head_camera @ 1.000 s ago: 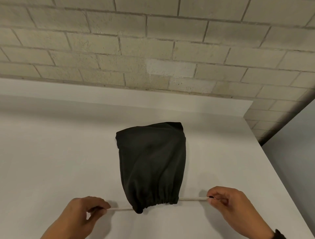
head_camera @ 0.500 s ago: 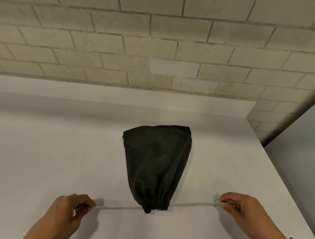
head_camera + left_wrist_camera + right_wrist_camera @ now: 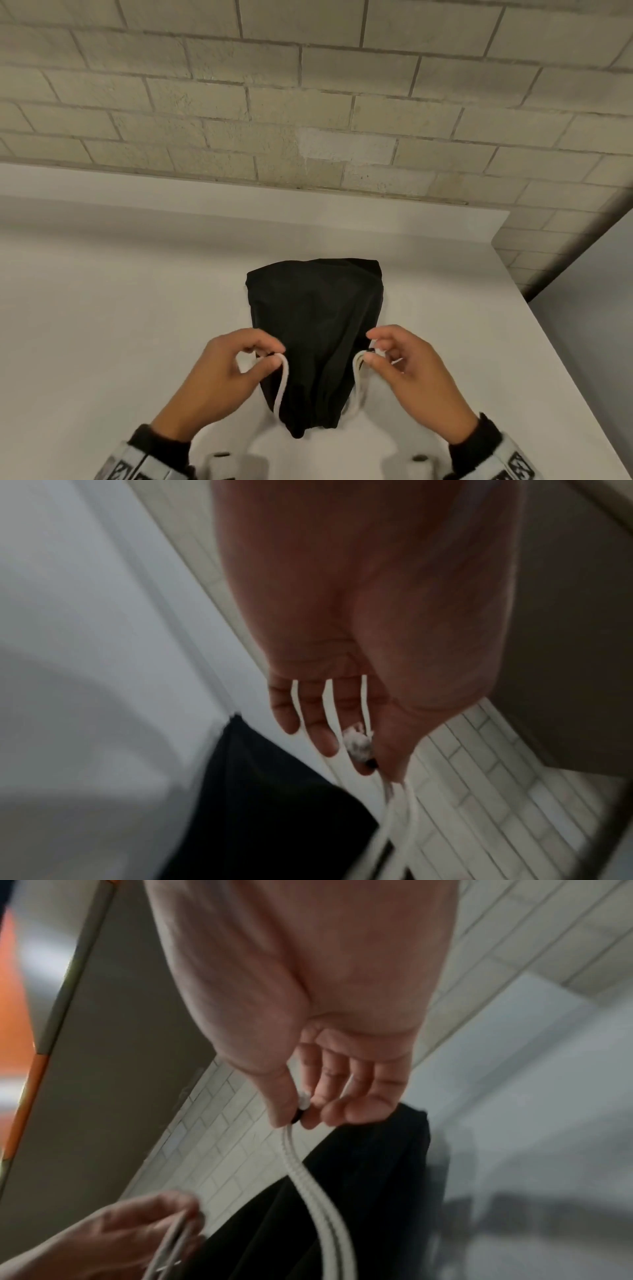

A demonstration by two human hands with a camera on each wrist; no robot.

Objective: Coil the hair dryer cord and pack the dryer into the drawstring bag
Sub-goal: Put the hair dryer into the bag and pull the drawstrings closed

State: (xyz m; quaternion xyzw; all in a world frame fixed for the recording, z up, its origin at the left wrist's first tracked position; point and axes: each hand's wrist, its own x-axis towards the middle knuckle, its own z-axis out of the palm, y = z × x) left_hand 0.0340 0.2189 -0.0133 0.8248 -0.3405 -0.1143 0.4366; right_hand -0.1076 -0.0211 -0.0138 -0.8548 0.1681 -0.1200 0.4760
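A black drawstring bag (image 3: 315, 325) lies on the white table (image 3: 102, 325), bulging, its gathered mouth (image 3: 301, 426) cinched tight and pointing toward me. The hair dryer and its cord are hidden. My left hand (image 3: 270, 356) pinches the white drawstring (image 3: 282, 383) on the bag's left side, above the fabric. My right hand (image 3: 371, 351) pinches the other white drawstring (image 3: 358, 373) on the right side. In the left wrist view the left hand (image 3: 363, 753) holds the knotted cord end (image 3: 356, 741). The right wrist view shows the right hand (image 3: 298, 1115) pinching the cord (image 3: 308, 1183) over the bag (image 3: 359, 1191).
A pale brick wall (image 3: 308, 102) rises behind the table's raised back edge. The table's right edge (image 3: 548, 342) runs diagonally, with grey floor beyond it. Bare white tabletop lies left of the bag.
Both hands, which had pulled the drawstrings taut out to the sides, have come inward and forward over the bag. The cords now hang slack in loops.
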